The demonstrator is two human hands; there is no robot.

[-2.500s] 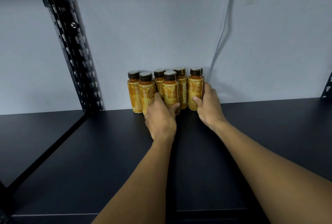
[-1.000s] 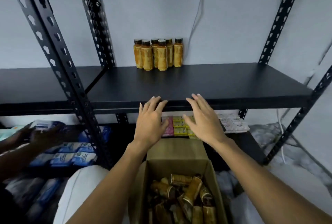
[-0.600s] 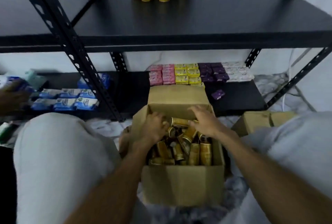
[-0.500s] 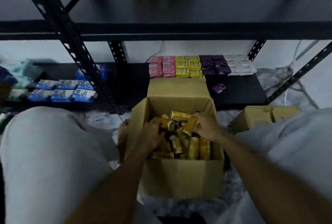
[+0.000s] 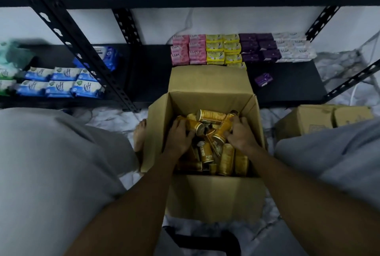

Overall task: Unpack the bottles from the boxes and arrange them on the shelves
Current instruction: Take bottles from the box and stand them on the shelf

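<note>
We have both hands down in the open box (image 5: 213,194). Left hand (image 5: 179,137) curls round a lying bottle (image 5: 194,125) under its fingers; right hand (image 5: 240,135) wraps a tilted bottle (image 5: 219,134) at its fingertips. Loose bottles (image 5: 226,159) lie jumbled beneath both palms, hence, we judge, one per hand.

Hands down into open brown cardboard box (image 5: 213,198). Left hand (image 5: 180,134) now grips gold-labelled amber bottle (image 5: 193,125), box left; right hand (image 5: 239,134) grips tilted gold-labelled bottle (image 5: 221,130), box right.
</note>
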